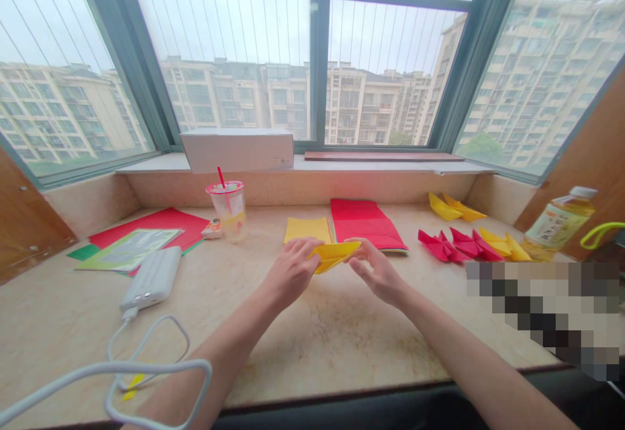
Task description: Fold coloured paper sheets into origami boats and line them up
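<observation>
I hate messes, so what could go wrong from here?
The cable overlaps the left forearm in view, so it might snag and drag the power bank. The cup, close to the red sheets, might wet them if knocked over. Squeezing too hard, the left hand might crease the yellow paper it holds.

The left hand (295, 264) covers the left end of the yellow paper (336, 255), and where the right hand's (378, 277) fingertips meet the other end is hard to make out. A pixelated patch (561, 313) masks whatever lies at lower right, the 2 forearms (459, 345) run off the bottom edge, and the cable (161, 367) leaves by the left. Print on the box (237, 152) is too small to read; the bottle's (559, 221) label is blurred.
</observation>
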A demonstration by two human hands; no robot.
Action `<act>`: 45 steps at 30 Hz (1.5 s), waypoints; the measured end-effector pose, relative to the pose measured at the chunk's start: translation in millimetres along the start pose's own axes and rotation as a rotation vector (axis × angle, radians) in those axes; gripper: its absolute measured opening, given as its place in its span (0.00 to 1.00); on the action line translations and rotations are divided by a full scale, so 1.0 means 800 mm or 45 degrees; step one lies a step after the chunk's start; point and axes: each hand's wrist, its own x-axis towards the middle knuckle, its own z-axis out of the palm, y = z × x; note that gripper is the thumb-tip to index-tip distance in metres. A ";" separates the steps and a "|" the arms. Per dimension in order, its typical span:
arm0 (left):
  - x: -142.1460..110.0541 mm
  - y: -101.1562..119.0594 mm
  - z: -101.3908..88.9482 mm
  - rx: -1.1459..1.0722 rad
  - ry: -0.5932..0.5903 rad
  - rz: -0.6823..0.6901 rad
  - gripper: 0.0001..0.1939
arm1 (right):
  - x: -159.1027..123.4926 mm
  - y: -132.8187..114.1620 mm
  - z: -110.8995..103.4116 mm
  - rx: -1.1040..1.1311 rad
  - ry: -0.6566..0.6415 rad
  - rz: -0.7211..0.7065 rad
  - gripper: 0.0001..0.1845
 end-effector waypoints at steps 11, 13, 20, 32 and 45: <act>-0.002 -0.003 -0.001 -0.130 0.076 -0.105 0.07 | 0.001 0.003 -0.001 -0.151 0.043 -0.040 0.17; -0.002 -0.005 0.000 -0.142 0.091 -0.110 0.08 | 0.001 0.004 -0.002 -0.149 0.036 -0.050 0.16; -0.002 -0.008 -0.003 -0.152 0.074 -0.143 0.06 | 0.003 -0.001 -0.009 -0.207 0.013 -0.131 0.16; -0.004 -0.014 0.004 -0.163 0.081 -0.150 0.06 | 0.002 0.003 -0.013 -0.257 0.028 -0.184 0.18; -0.006 -0.015 0.009 -0.195 0.003 -0.178 0.08 | 0.007 0.013 -0.027 -0.572 -0.022 -0.057 0.17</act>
